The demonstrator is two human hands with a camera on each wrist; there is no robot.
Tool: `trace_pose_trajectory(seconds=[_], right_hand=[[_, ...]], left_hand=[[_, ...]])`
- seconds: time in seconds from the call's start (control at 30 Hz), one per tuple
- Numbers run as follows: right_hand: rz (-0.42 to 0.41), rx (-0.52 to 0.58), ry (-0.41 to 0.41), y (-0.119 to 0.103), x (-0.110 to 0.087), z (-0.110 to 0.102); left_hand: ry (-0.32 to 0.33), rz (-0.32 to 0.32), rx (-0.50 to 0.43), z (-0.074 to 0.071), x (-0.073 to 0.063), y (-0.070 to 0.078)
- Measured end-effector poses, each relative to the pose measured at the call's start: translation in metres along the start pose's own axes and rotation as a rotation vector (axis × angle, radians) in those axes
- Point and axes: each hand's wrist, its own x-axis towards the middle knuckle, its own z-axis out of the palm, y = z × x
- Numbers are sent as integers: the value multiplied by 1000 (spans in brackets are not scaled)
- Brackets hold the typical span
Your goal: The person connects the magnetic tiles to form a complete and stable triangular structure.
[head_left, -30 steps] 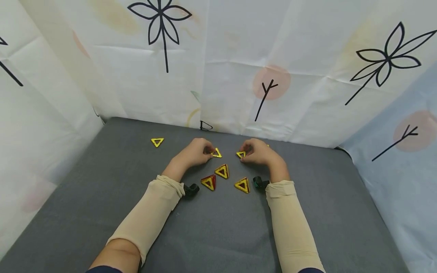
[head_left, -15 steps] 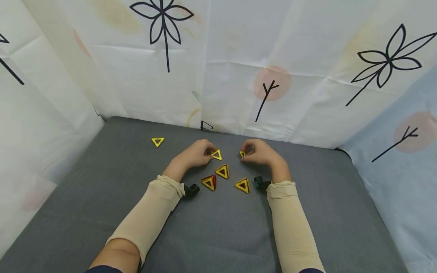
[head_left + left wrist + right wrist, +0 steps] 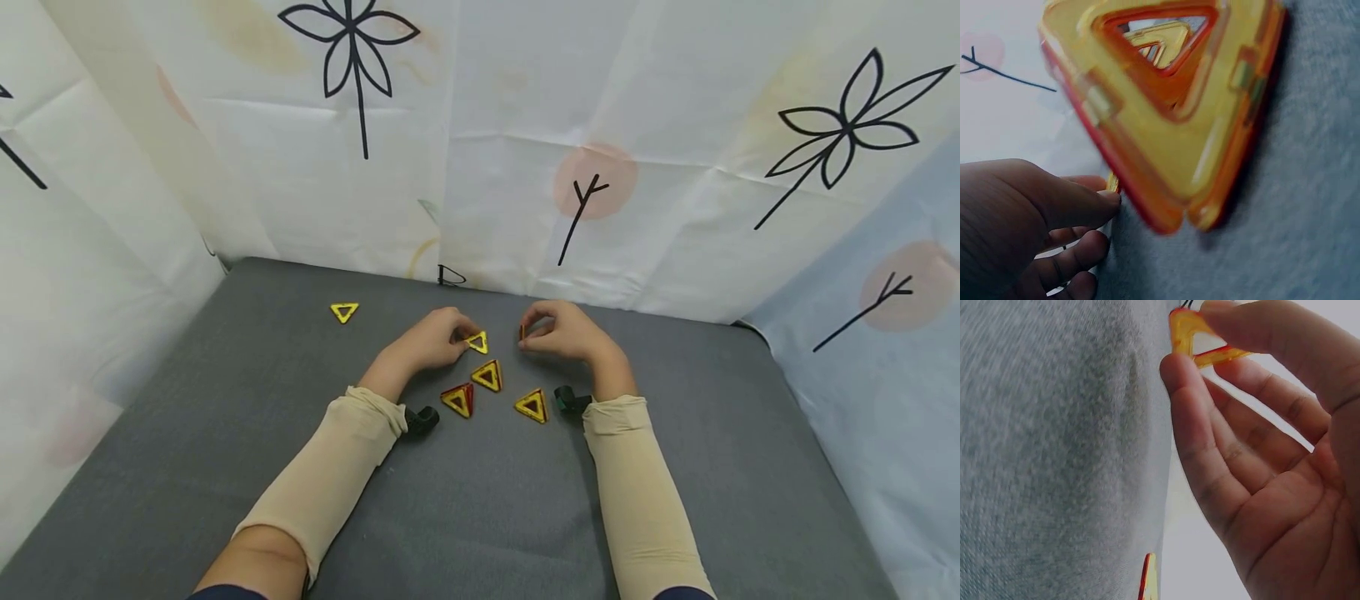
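Note:
My left hand (image 3: 437,340) pinches a yellow triangular magnetic tile (image 3: 483,340) between thumb and fingers; the left wrist view shows only its edge at the fingertips. A short gap to the right, my right hand (image 3: 567,335) holds another triangular tile (image 3: 522,332), edge-on in the head view. In the right wrist view this yellow tile (image 3: 1183,332) has red along its edges, and thumb and index finger grip it. Between the forearms lie three triangular pieces with red sides: one nearer the hands (image 3: 497,377), a left one (image 3: 468,400) and a right one (image 3: 542,407).
A lone yellow triangle (image 3: 344,317) lies toward the back left of the grey table (image 3: 247,433). Printed white fabric (image 3: 495,208) hangs behind and along both sides. Black wrist cameras (image 3: 422,420) sit on the forearms close to the pieces.
The tile in my right hand has turned from showing its triangular face to edge-on. The left hand's tile has shifted slightly nearer; the pieces on the table have stayed put.

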Motion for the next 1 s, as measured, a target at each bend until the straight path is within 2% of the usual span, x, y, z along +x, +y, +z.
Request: trace_pose_trajectory(seconds=[0.57, 1.0], right_hand=[[-20, -2, -76, -8, 9, 12], [-37, 12, -97, -8, 10, 16]], left_hand=[[-14, 8, -22, 6, 3, 10], [-37, 2, -34, 10, 7, 14]])
